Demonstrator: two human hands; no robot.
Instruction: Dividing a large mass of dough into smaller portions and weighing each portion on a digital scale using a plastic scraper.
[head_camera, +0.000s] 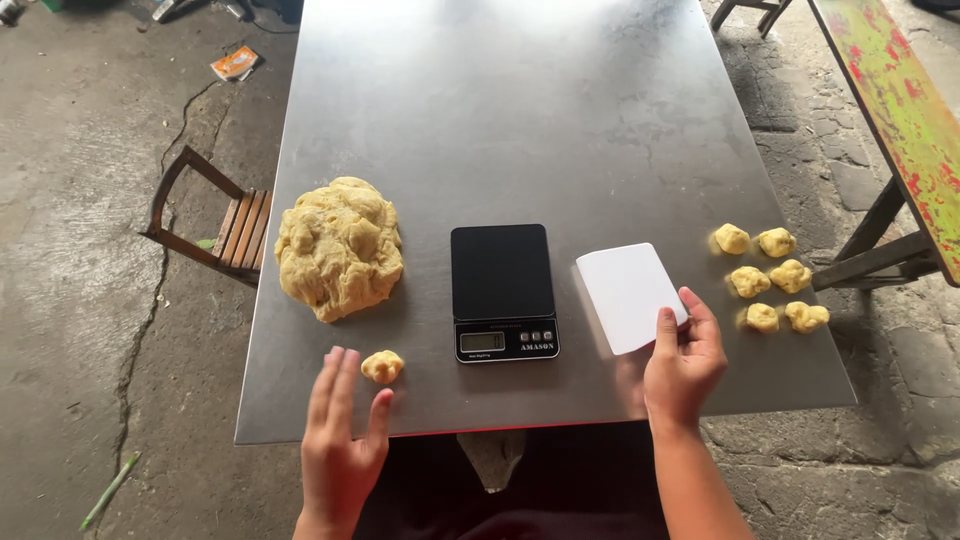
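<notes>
The head camera looks down at a shiny metal desk (560, 110). The left hand (340, 430) is flat and open with its fingers spread a little, and it holds nothing. It rests at the near edge of the desk. A small dough piece (382, 366) lies just beside its fingertips, and I cannot tell if they touch.

The right hand (685, 360) pinches a white scraper (630, 295) by its near corner, with the thumb on top and the other fingers behind. The scraper is tilted and sits just to the right of a black scale (502, 290).

The scale stands in the middle of the desk, and its top is bare. To the left of the scale lies a big dough lump (340, 247), yellow and bumpy. It is near the left edge of the desk.

On the right side of the desk lie six dough balls (770, 278) in two short rows, close together.

A wooden chair (215, 225) stands on the cracked floor (90, 250) beside the desk on the left. A painted bench (905, 110) stands on the right.
</notes>
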